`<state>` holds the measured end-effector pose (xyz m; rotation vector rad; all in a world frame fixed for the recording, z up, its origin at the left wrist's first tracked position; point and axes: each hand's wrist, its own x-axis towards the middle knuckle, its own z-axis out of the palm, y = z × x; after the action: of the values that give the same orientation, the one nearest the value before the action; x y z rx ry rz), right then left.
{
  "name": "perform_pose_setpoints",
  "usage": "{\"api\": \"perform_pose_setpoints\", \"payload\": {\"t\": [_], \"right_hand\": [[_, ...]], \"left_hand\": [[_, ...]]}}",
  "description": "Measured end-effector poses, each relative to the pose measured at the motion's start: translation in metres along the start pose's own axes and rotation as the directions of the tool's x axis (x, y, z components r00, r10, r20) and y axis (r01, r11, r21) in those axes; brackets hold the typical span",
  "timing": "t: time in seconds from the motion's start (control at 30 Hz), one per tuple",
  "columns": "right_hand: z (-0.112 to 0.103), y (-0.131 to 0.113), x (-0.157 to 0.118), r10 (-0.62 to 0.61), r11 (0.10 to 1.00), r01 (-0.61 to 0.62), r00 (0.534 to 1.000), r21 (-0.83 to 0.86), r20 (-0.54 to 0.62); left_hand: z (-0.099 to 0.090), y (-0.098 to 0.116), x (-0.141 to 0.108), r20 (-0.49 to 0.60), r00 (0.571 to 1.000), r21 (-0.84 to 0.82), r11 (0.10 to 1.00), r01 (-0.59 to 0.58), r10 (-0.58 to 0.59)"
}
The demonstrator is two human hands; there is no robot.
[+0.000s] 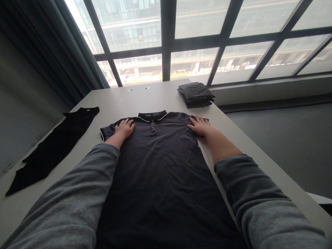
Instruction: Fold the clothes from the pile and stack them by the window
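- Left hand (125, 128): open, palm down, fingers spread on the shirt's shoulder, just inside the sleeve (107, 132). We see nothing pinched.
- Right hand (200, 128): also open and flat, fingers fanned over the opposite shoulder and sleeve. No grip there either.
- Polo shirt (160, 169): front up on the table (114, 98), under both hands; body runs from them toward us, hem out of view. Collar (153, 116) and button placket (153, 126) sit between the hands, collar a bit beyond.
- Step, as we judge it: smoothing the shoulders flat. We'd press evenly with both palms, sweep outward from the collar to the sleeve ends, and ease off before the cloth drags.
- Soft creases show on the chest, nearer us than the hands; we'd stroke those down toward the hem and check that the collar lies centred.
- Containers: we spot none. Folded pile (196, 94), striped piece on top, sits directly on the table, beyond the right hand.
- Black garment (57, 145): spread on the table, well left of the left hand, apart from the shirt.
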<state>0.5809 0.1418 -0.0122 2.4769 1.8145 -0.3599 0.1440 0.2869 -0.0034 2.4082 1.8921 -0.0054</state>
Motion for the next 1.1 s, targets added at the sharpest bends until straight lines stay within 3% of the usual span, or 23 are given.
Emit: {"api": "perform_pose_setpoints", "payload": {"t": [0.1,0.23,0.3,0.43,0.53,0.6,0.7,0.87,1.1], "right_hand": [[0.001,0.0,0.001,0.003,1.0,-0.003,1.0,0.002,-0.008],[0.0,-0.001,-0.001,0.012,1.0,-0.012,1.0,0.006,-0.005],[-0.001,-0.002,-0.002,0.013,1.0,-0.013,1.0,0.009,-0.008],[0.003,0.0,0.001,0.01,1.0,-0.01,1.0,0.02,-0.021],[0.007,0.002,0.006,0.008,0.999,-0.006,0.999,0.036,-0.042],[0.009,0.003,0.008,0.008,0.999,-0.005,0.998,0.049,-0.056],[0.009,0.002,0.008,0.015,0.998,-0.011,0.998,0.057,-0.063],[0.005,0.0,0.003,0.025,0.999,-0.023,0.998,0.047,-0.052],[0.006,-0.001,0.003,0.015,0.998,-0.01,0.997,0.059,-0.078]], "left_hand": [[0.003,-0.012,0.001,-0.015,0.997,0.004,0.997,0.071,-0.071],[0.002,-0.007,0.0,0.042,0.98,0.002,0.981,0.195,-0.195],[-0.001,-0.014,0.001,0.075,0.983,0.001,0.986,0.167,-0.167],[-0.003,-0.056,-0.003,0.021,0.999,0.002,0.999,-0.043,0.043],[0.0,-0.092,-0.009,-0.011,0.999,0.026,0.999,-0.041,0.041],[0.002,-0.104,-0.012,0.003,1.0,0.074,0.997,-0.004,0.004],[0.003,-0.102,-0.012,0.024,0.995,0.116,0.988,0.097,-0.1],[-0.002,-0.079,-0.005,0.06,0.953,0.062,0.954,0.295,-0.298],[-0.013,-0.078,-0.001,0.103,0.93,0.015,0.935,0.353,-0.353]]}}
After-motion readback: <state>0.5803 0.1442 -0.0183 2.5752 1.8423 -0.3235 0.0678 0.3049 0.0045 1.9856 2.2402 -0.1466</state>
